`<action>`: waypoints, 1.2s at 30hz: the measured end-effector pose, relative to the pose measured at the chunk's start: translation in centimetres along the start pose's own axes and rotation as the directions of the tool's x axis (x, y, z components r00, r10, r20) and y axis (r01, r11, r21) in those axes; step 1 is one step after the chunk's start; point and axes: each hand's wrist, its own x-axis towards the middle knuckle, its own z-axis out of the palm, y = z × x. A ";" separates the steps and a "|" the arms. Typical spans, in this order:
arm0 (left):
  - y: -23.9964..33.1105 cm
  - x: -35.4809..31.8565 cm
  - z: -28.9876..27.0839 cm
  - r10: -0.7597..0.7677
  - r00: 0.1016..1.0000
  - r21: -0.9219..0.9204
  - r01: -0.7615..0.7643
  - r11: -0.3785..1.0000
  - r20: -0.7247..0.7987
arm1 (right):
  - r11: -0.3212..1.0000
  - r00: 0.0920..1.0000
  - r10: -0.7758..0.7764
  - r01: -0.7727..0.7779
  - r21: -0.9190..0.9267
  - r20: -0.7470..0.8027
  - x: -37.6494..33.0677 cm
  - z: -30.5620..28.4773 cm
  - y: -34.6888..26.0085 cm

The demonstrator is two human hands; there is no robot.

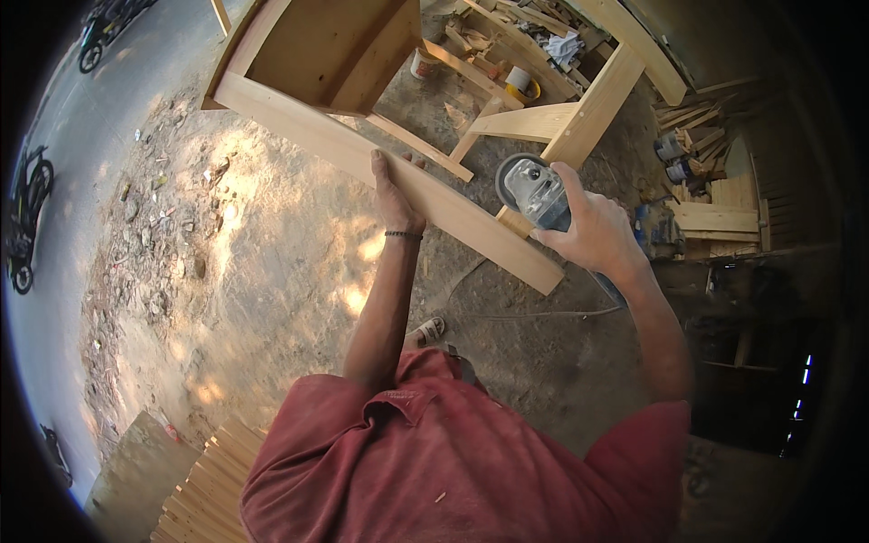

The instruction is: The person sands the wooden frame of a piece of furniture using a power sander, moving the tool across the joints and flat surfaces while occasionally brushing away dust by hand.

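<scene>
Above the dirt ground (pixel 290 262), a long pale board (pixel 308 136) runs slantwise from the large wooden panel piece (pixel 326 54) at upper left to a loose-looking lower right end. The left hand (pixel 396 195) grasps this board part-way along, thumb on the near side, fingertips showing at the far edge. The right hand (pixel 593 226) is wrapped around the body of a handheld power tool (pixel 543 201), a grinder or sander by its shape. Its round disc (pixel 503 184) sits beyond the board's far edge, over or near a timber frame (pixel 593 109); contact with either piece cannot be confirmed, nor whether the disc is spinning. A cable (pixel 579 314) lies on the ground below.

Assessment: the step in hand appears to be surface smoothing, with the board steadied for it. The next move would call for setting the disc flat on the wood under light, even pressure, the left hand kept clear of its path and the cable free of the feet.
</scene>
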 end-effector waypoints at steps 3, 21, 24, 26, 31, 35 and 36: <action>0.1 0.5 0.3 0.000 1.000 -0.038 0.000 0.999 -0.003 | 0.996 0.995 0.014 -0.004 -0.094 0.102 1.1 -1.1 -1.7; 1.2 -1.1 -3.6 -0.031 0.999 0.030 0.032 0.999 -0.003 | 0.969 0.984 0.136 -0.109 -0.221 0.111 2.5 -4.9 -3.2; 1.8 -2.0 -5.1 -0.036 0.999 0.017 0.036 0.999 -0.034 | 0.966 0.992 0.124 -0.115 -0.230 0.024 3.4 -7.1 -1.3; 2.0 -2.0 -7.6 -0.064 0.997 -0.053 0.062 0.997 -0.036 | 0.966 0.989 0.145 -0.143 -0.215 -0.007 3.6 -8.7 -0.7; 3.6 -3.7 -10.7 -0.087 0.994 0.033 0.089 0.995 -0.067 | 0.973 0.988 0.128 -0.142 -0.184 -0.086 4.4 -12.3 0.9; 3.5 -3.8 -13.1 -0.065 0.985 0.042 0.073 0.996 -0.158 | 0.965 0.986 0.097 -0.127 -0.230 -0.137 5.0 -12.9 2.2; 3.3 -3.7 -13.6 -0.061 0.984 0.037 0.068 0.997 -0.170 | 0.967 0.988 0.101 -0.126 -0.220 -0.120 5.2 -13.1 2.1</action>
